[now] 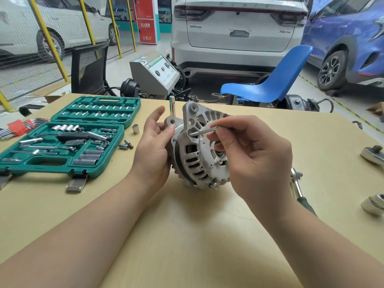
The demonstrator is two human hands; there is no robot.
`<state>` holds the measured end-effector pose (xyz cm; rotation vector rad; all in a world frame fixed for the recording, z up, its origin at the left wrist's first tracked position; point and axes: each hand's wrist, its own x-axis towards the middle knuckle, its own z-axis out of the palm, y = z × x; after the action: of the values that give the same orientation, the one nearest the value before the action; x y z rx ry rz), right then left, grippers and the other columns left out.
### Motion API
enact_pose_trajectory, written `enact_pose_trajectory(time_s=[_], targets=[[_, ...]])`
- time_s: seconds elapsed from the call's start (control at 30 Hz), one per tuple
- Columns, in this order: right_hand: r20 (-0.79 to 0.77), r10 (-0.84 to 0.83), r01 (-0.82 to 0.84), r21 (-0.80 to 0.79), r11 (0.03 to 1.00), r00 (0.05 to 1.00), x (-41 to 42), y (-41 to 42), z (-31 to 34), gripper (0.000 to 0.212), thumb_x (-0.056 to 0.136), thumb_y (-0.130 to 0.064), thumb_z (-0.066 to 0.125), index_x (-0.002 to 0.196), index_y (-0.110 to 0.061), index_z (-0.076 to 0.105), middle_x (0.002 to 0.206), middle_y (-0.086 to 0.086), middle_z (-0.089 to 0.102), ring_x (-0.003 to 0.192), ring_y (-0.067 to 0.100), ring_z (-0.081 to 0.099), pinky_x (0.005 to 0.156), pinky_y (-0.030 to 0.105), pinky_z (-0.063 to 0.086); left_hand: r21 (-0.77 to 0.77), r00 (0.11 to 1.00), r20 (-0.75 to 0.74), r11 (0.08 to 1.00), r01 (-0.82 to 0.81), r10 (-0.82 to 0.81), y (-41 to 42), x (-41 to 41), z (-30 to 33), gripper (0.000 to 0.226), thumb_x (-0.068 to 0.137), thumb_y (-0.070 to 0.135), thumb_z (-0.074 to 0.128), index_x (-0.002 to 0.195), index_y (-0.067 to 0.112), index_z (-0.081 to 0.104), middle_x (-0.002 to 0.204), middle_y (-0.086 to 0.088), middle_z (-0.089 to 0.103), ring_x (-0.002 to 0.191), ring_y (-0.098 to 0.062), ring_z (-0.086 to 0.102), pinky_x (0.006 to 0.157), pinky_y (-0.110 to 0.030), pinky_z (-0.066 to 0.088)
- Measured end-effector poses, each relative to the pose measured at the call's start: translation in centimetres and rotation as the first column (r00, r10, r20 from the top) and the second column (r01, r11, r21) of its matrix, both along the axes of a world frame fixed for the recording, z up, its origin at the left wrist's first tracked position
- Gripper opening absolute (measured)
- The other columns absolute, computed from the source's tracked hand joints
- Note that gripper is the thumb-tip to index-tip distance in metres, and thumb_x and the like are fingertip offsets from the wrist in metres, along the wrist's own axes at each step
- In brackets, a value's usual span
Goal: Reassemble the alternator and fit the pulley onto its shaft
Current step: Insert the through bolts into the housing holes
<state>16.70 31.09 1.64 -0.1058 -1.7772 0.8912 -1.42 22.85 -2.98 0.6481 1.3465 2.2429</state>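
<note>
The alternator (199,146) is a round, silver metal part with many slots. It stands on its edge near the middle of the bench (187,235), its slotted face tilted up. A thin metal rod (204,131) pokes into one slot.

I have one wide-angle view, worn on the head, looking forward and down from close above the tan wooden counter (187,235); both forearms reach in from the bottom edge, and parked cars fill the top.
</note>
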Motion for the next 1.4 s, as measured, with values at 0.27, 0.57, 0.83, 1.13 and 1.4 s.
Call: enact_pose_trajectory(time_s=[0.27,0.57,0.83,1.13,1.4], targets=[[-0.042,-0.064,0.067,0.075,0.995,0.997,0.5,-0.1,0.2,0.008,0.098,0.000,0.069,0.102,0.003,0.075,0.092,0.009,0.078,0.084,0.026,0.077,0.073,0.046,0.061,-0.046,0.973,0.062,0.973,0.224,-0.221,-0.9,0.8,1.1,0.035,0.109,0.007,0.047,0.141,-0.001,0.061,0.136,-0.027,0.068,0.111,-0.039,0.070,0.091,-0.048,0.061],[0.024,-0.122,0.113,0.245,0.963,0.992,0.6,0.1,-0.3,0.006,0.094,0.000,0.075,0.098,-0.002,0.080,0.093,0.005,0.075,0.089,0.022,0.071,0.071,0.037,0.056,-0.031,0.947,0.234,0.972,0.233,-0.219,-0.5,2.1,1.6,0.059,0.113,0.047,0.038,0.152,0.007,0.057,0.146,-0.023,0.065,0.138,-0.041,0.061,0.124,-0.061,0.037],[0.119,-0.149,0.112,0.274,0.955,0.982,0.0,0.3,-0.2,0.004,0.093,-0.007,0.078,0.095,-0.005,0.081,0.090,0.006,0.070,0.080,0.021,0.066,0.069,0.038,0.054,0.025,0.932,0.286,0.975,0.223,-0.221,-0.2,2.3,1.2,0.058,0.116,0.049,0.029,0.138,0.016,0.071,0.141,-0.018,0.070,0.133,-0.035,0.067,0.120,-0.054,0.044],[0.170,-0.319,0.197,0.500,0.843,0.933,0.2,0.2,0.3,0.015,0.101,-0.016,0.069,0.093,-0.006,0.077,0.083,0.008,0.068,0.079,0.033,0.062,0.070,0.047,0.052,0.009,0.940,0.272,0.977,0.211,-0.205,-0.2,2.3,1.3,0.055,0.116,0.047,0.032,0.152,0.016,0.058,0.145,-0.017,0.067,0.137,-0.035,0.064,0.123,-0.057,0.041],[0.174,-0.366,0.207,0.574,0.792,0.914,0.6,0.3,0.5,0.013,0.100,-0.009,0.064,0.094,-0.003,0.073,0.083,0.010,0.065,0.077,0.034,0.058,0.066,0.047,0.050,0.010,0.946,0.267,0.982,0.187,-0.183,-0.2,2.4,1.4,0.049,0.115,0.046,0.037,0.149,0.020,0.061,0.143,-0.014,0.070,0.135,-0.033,0.065,0.121,-0.055,0.043]])
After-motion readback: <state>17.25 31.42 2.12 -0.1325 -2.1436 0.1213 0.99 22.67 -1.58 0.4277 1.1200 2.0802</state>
